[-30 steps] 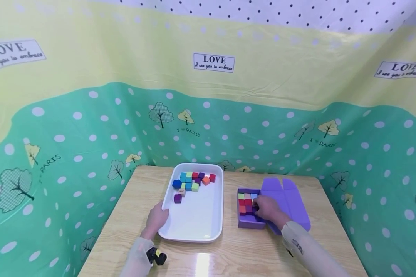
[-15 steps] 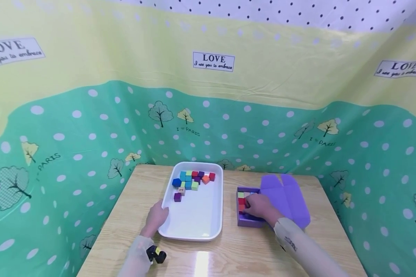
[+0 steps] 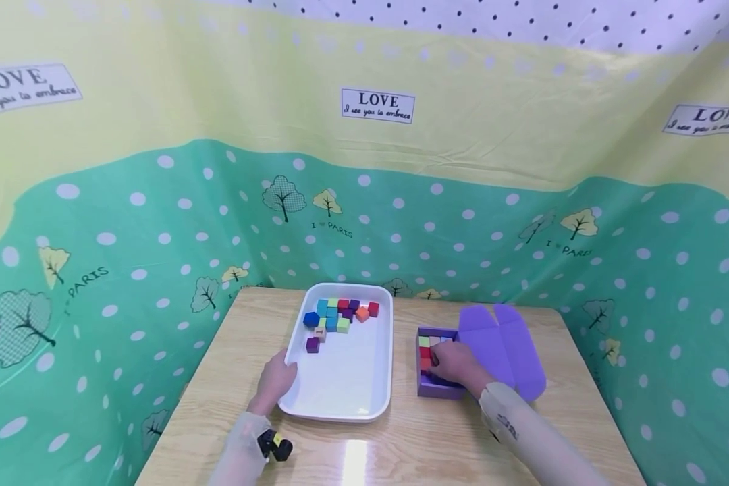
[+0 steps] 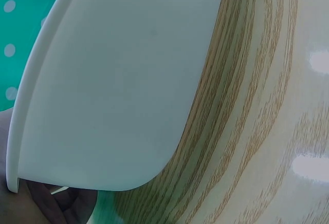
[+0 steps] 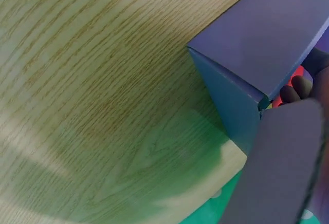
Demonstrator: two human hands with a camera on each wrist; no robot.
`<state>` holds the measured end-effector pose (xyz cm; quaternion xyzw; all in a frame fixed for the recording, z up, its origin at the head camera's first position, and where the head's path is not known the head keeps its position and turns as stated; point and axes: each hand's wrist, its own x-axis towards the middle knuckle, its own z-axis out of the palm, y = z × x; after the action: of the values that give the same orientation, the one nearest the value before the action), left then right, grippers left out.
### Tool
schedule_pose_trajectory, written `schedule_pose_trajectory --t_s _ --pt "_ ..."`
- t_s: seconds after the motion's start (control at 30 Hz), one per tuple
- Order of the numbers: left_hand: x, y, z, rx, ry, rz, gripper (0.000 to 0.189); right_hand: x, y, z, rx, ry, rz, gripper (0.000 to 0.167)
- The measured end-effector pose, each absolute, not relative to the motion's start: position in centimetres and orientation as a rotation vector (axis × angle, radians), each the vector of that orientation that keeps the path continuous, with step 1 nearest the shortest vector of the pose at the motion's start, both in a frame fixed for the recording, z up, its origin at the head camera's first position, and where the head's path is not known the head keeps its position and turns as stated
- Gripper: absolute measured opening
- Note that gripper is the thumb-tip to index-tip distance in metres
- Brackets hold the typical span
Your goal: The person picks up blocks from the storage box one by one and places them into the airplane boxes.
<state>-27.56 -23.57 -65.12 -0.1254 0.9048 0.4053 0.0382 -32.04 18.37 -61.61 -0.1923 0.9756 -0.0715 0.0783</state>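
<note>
My left hand [image 3: 277,378] grips the left rim of a white tray [image 3: 340,385]; in the left wrist view its fingers [image 4: 79,208] curl beneath the tray's edge. At the far end of the tray lie several coloured cubes [image 3: 331,312], plus a dark blue many-sided block [image 3: 311,319]. My right hand [image 3: 458,364] reaches into a small purple box [image 3: 439,390] with its fingers bent down among cubes. Green, pink and red cubes [image 3: 424,352] show beside it; the others are covered. In the right wrist view the fingertips [image 5: 300,86] are near something red, but whether they pinch a cube is hidden.
The box's purple lid [image 3: 501,347] is folded open to the right, beneath my right forearm. Both containers stand on a wooden table [image 3: 401,445]. A patterned curtain [image 3: 364,223] surrounds the table at the back and sides. A black device sits on my left wrist.
My right hand has shifted slightly left inside the purple box and now covers more of its middle cubes. The left hand keeps its hold on the tray, which stays in place.
</note>
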Motion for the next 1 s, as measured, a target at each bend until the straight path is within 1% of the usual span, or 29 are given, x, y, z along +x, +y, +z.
schedule_pose_trajectory --t_s 0.43,0.57,0.73,0.87,1.0 --pt "-27.3 -23.7 -64.9 -0.379 2.794 1.242 0.047 -31.9 18.0 -62.0 -0.570 2.936 -0.273 0.037" --pt "-27.3 -23.8 -65.0 -0.392 2.776 1.259 0.047 -32.4 17.2 -61.2 -0.639 2.965 -0.334 0.038" --pt "-27.6 -23.8 -65.2 -0.399 2.756 1.296 0.048 -33.3 15.5 -59.7 -0.782 3.012 -0.286 0.031" --pt "-27.7 -23.8 -65.3 -0.384 2.758 1.279 0.048 -33.8 13.1 -58.8 -0.822 2.993 -0.270 0.026" --pt "-27.7 -23.8 -65.2 -0.379 2.767 1.261 0.048 -34.2 9.8 -59.0 -0.814 2.901 -0.311 0.017"
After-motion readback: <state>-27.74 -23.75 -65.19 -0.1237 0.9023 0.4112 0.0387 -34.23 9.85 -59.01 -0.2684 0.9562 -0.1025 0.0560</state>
